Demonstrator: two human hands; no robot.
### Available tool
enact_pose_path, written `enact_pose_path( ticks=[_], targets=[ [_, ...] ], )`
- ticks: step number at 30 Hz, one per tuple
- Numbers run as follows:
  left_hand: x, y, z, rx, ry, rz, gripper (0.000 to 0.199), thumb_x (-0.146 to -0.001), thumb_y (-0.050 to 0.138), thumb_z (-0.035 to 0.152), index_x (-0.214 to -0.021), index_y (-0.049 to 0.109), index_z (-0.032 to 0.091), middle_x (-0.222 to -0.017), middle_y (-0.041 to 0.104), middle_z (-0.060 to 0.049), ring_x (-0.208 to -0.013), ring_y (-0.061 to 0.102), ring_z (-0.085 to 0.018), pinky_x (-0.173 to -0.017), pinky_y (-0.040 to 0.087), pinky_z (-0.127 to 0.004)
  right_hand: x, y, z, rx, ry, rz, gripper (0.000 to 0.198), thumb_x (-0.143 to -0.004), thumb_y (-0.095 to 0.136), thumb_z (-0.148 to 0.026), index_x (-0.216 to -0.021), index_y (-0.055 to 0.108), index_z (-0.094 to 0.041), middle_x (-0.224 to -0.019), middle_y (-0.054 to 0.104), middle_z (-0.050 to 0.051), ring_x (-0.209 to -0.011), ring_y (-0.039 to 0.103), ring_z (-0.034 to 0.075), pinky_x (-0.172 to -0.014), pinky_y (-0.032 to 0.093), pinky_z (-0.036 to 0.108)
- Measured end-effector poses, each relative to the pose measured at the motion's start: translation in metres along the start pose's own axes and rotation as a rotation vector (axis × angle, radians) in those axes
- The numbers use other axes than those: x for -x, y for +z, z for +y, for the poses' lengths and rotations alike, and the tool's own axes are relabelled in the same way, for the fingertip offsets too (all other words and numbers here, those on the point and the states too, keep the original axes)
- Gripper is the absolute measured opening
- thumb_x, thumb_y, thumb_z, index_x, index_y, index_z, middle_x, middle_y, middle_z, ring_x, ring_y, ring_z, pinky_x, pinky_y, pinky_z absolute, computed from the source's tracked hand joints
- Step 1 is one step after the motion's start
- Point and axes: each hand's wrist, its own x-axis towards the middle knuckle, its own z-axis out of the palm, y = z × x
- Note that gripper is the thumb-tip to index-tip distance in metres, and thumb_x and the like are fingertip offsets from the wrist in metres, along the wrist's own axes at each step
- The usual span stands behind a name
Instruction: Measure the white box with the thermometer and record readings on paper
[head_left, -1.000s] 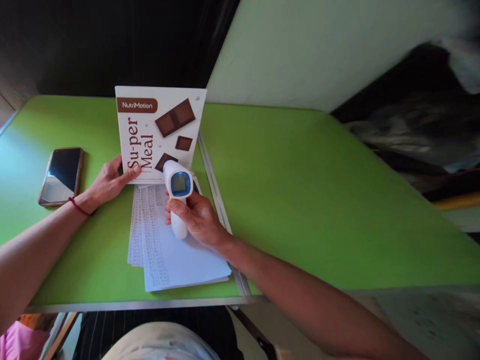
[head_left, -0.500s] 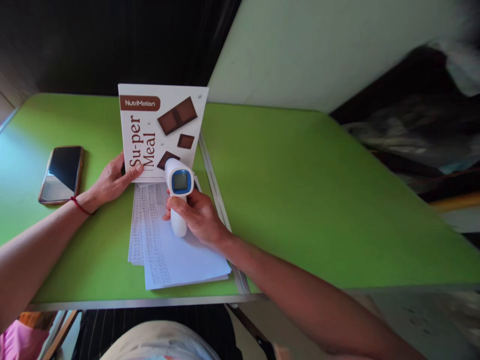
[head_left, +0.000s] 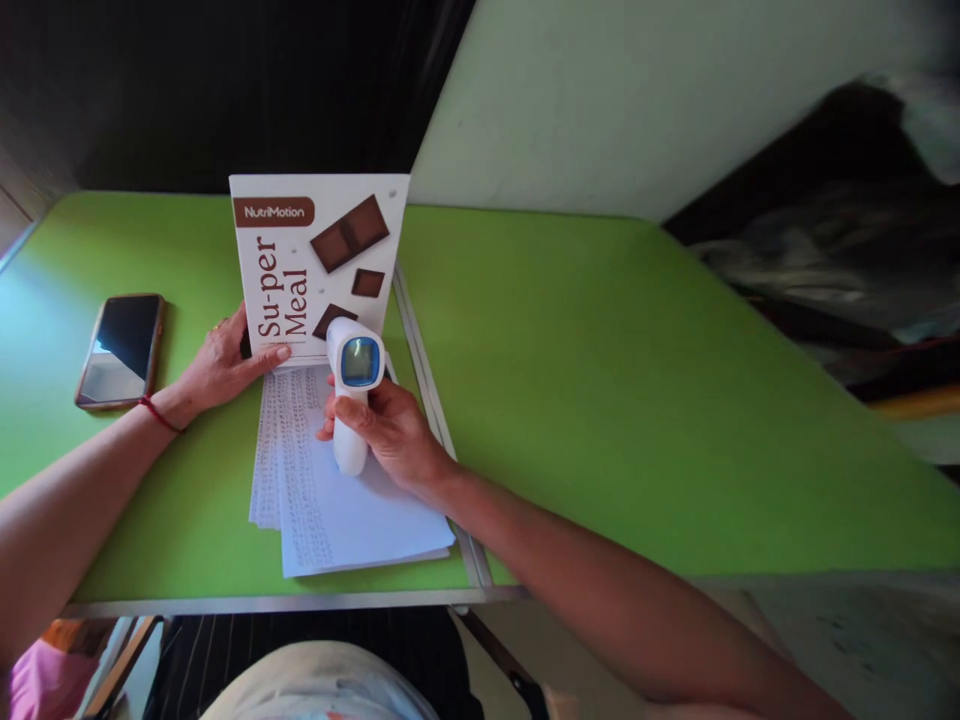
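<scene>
My left hand (head_left: 234,362) grips the lower left edge of a white box (head_left: 289,245) printed "NutriMotion Su-per Meal" with chocolate pieces on it, thumb on the front and the other fingers hidden behind. The box stands upright, facing me. Around the handle of a white infrared thermometer (head_left: 351,430) my right hand (head_left: 397,432) is closed. The thermometer points at the box's lower right part, and its blue-rimmed screen faces me, lit. Whether its nose touches the box I cannot tell. Sheets of paper (head_left: 375,530), some with handwriting, lie beneath my right hand.
A smartphone (head_left: 120,350) in a brown case lies on the green table (head_left: 600,400) at the left. A metal seam runs across the tabletop beside the papers. Behind stand a dark panel and a pale wall; dark cloth-like items are piled at the right.
The thermometer's screen has gone from dull grey to lit blue. The box leans slightly differently, and the whole view has shifted a little. Both hands keep their holds.
</scene>
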Motion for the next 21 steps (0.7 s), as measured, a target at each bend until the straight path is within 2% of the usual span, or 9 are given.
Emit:
enact_pose_path(
  ticks=[4, 11, 17, 21],
  targets=[
    [0.000, -0.002, 0.004, -0.017, -0.040, -0.012, 0.070, -0.087, 0.069, 0.087, -0.120, 0.069, 0.024, -0.129, 0.082, -0.015, -0.119, 0.079, -0.041, -0.105, 0.064, -0.057, -0.002, 0.001, -0.002, -0.019, 0.003, -0.008, 0.060, -0.076, 0.096, -0.074, -0.095, 0.068, -0.024, -0.080, 0.069, -0.004, -0.067, 0.071, 0.015, -0.062, 0.064, 0.032],
    [0.001, -0.004, 0.013, -0.008, -0.086, -0.049, 0.074, -0.086, 0.070, 0.088, -0.124, 0.069, 0.024, -0.132, 0.083, -0.013, -0.119, 0.079, -0.038, -0.105, 0.065, -0.052, -0.003, -0.002, -0.001, -0.012, -0.009, -0.006, 0.059, -0.076, 0.097, -0.071, -0.096, 0.069, -0.023, -0.079, 0.070, -0.004, -0.066, 0.071, 0.015, -0.060, 0.063, 0.030],
    [0.002, -0.002, 0.012, 0.000, -0.082, -0.036, 0.078, -0.083, 0.073, 0.087, -0.130, 0.070, 0.024, -0.136, 0.080, -0.014, -0.126, 0.077, -0.041, -0.111, 0.063, -0.056, -0.001, -0.002, -0.005, -0.014, 0.023, -0.001, 0.060, -0.074, 0.098, -0.071, -0.095, 0.068, -0.024, -0.080, 0.067, -0.004, -0.066, 0.069, 0.014, -0.068, 0.069, 0.033],
    [0.002, -0.001, 0.010, -0.010, -0.097, -0.028, 0.081, -0.082, 0.073, 0.088, -0.132, 0.069, 0.025, -0.135, 0.081, -0.014, -0.125, 0.077, -0.041, -0.111, 0.062, -0.058, 0.000, -0.002, -0.005, 0.002, 0.027, -0.001, 0.059, -0.074, 0.098, -0.071, -0.094, 0.068, -0.024, -0.078, 0.067, -0.005, -0.066, 0.069, 0.014, -0.067, 0.068, 0.033]
  ],
)
